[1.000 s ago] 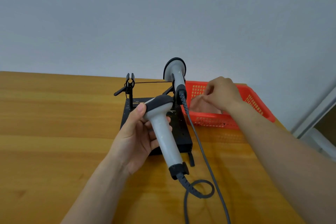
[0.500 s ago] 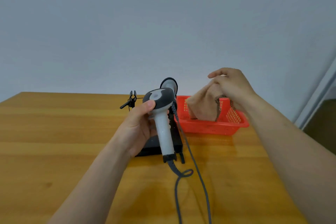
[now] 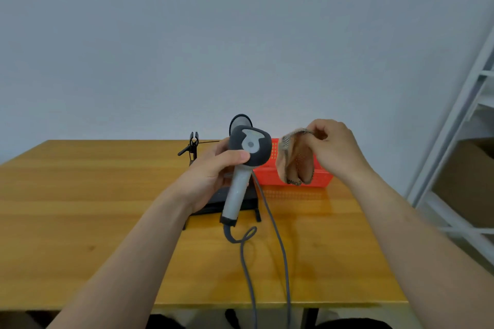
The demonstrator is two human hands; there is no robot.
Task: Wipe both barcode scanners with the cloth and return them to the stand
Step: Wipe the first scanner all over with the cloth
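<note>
Nearest the camera, two bare forearms reach forward over the wooden desk (image 3: 80, 208), and two grey cables (image 3: 278, 243) trail toward its front edge. Just beyond, the left hand (image 3: 211, 176) is wrapped around the pale handle of a barcode scanner (image 3: 246, 152), thumb lying on its dark grey head; the scanner is held upright above the desk, its cord looping below the handle. To the right, at about the same height, the right hand (image 3: 334, 149) pinches a tan cloth (image 3: 296, 160) by its top edge, so the cloth hangs free in front of a red basket (image 3: 270, 171). Behind the left hand sits the black stand (image 3: 248, 203), with a second scanner (image 3: 240, 121) rising from it, mostly hidden by the held one. A black clip (image 3: 193, 141) stands on the stand's left side. Farthest back is a plain grey wall (image 3: 240, 35), with white shelving (image 3: 467, 128) at the right.
</note>
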